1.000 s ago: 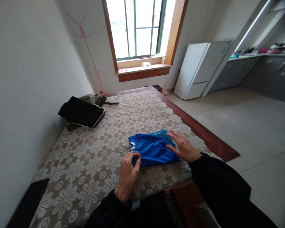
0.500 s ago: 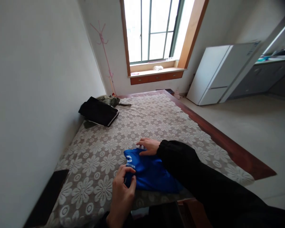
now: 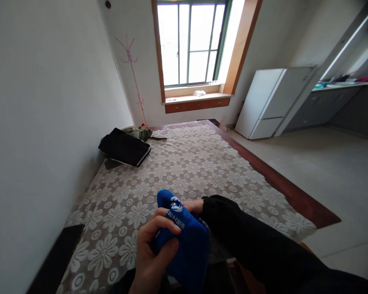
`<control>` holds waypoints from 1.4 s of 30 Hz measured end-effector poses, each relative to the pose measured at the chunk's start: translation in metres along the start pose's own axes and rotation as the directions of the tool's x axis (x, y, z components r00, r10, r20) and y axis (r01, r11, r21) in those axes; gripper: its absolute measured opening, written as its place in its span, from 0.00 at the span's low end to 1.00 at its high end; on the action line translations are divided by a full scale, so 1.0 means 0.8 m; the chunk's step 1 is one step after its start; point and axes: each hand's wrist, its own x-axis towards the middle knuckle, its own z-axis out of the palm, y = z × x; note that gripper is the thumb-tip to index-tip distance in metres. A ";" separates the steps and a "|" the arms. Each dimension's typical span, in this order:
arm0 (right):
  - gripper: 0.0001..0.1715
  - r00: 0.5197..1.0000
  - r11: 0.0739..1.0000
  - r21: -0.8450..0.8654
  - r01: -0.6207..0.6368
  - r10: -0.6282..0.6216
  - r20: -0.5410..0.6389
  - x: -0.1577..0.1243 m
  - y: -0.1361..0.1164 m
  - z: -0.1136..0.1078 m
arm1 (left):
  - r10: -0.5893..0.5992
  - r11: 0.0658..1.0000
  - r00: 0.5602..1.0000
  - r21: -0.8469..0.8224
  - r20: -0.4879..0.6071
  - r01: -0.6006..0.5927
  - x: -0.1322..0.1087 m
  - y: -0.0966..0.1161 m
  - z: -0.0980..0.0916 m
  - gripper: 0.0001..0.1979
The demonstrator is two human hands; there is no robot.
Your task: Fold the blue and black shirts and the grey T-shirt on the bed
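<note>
A folded blue garment (image 3: 184, 241) with a white logo is lifted off the near end of the table, close to the camera. My left hand (image 3: 151, 255) is closed on its near left edge, fingers wrapped over the cloth. My right hand (image 3: 194, 205) reaches across to the garment's far side; only a few fingers show past the black sleeve, and they press against the blue cloth. The table is covered by a lace cloth (image 3: 190, 167) with a white flower pattern.
A folded black garment (image 3: 124, 147) on an olive one (image 3: 138, 132) lies at the far left of the table by the wall. A dark object (image 3: 53, 259) sits at the near left edge. A pink coat stand (image 3: 131, 69), window and white fridge (image 3: 270, 102) stand beyond.
The blue garment was flat on the table and is now raised in both hands. My right hand moved from its right edge across to its far left side.
</note>
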 end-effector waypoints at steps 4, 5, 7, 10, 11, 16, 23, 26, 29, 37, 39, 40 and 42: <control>0.31 1.000 0.925 0.380 0.018 -0.009 -0.026 -0.049 0.011 0.017 | -0.079 0.993 0.996 -0.086 0.041 0.082 0.006 0.021 0.016 0.08; 0.33 0.999 0.909 0.416 0.023 -0.011 -0.032 -0.063 0.009 0.021 | -0.089 0.991 0.995 -0.095 0.056 0.094 0.009 0.025 0.020 0.08; 0.35 0.996 0.889 0.452 0.069 -0.039 -0.076 -0.093 0.002 0.027 | -0.094 0.990 0.991 -0.092 0.097 0.103 0.016 0.029 0.029 0.08; 0.38 0.952 0.883 0.417 0.217 -0.096 -0.292 -0.142 -0.008 0.035 | -0.091 0.994 0.981 -0.035 0.171 0.099 0.027 0.023 0.045 0.10; 0.40 0.916 0.890 0.380 0.254 -0.095 -0.389 -0.162 -0.010 0.037 | -0.092 0.995 0.976 -0.023 0.198 0.098 0.030 0.018 0.052 0.11; 0.42 0.609 0.949 0.151 0.277 -0.051 -0.791 -0.272 -0.018 0.039 | -0.255 0.912 0.916 -0.239 0.308 0.334 0.049 -0.020 0.114 0.17; 0.47 0.411 0.985 0.035 0.169 -0.038 -0.911 -0.342 -0.043 -0.084 | -0.475 0.613 0.796 -0.507 0.375 0.606 0.165 -0.121 0.231 0.27; 0.52 0.327 0.996 0.090 -0.013 0.089 -0.941 -0.337 -0.033 -0.156 | -0.620 0.561 0.672 -0.371 0.405 0.740 0.201 -0.173 0.260 0.28; 0.59 0.361 0.996 0.006 -0.092 0.039 -0.932 -0.337 -0.013 -0.195 | -0.583 0.640 0.716 -0.326 0.383 0.696 0.200 -0.209 0.270 0.43; 0.44 0.557 0.841 -0.386 -0.379 -0.126 -0.821 -0.374 0.010 -0.202 | -0.489 0.856 0.809 0.003 0.326 0.517 0.194 -0.256 0.277 0.45; 0.50 0.585 0.812 -0.424 -0.401 -0.129 -0.801 -0.378 0.008 -0.209 | -0.476 0.870 0.829 0.024 0.293 0.492 0.209 -0.262 0.285 0.50; 0.52 0.595 0.801 -0.444 -0.403 -0.140 -0.792 -0.378 0.005 -0.216 | -0.461 0.880 0.842 0.022 0.279 0.474 0.218 -0.263 0.290 0.52; 0.53 0.587 0.787 -0.462 -0.408 -0.162 -0.793 -0.374 -0.003 -0.237 | -0.428 0.898 0.868 0.014 0.250 0.439 0.241 -0.264 0.303 0.54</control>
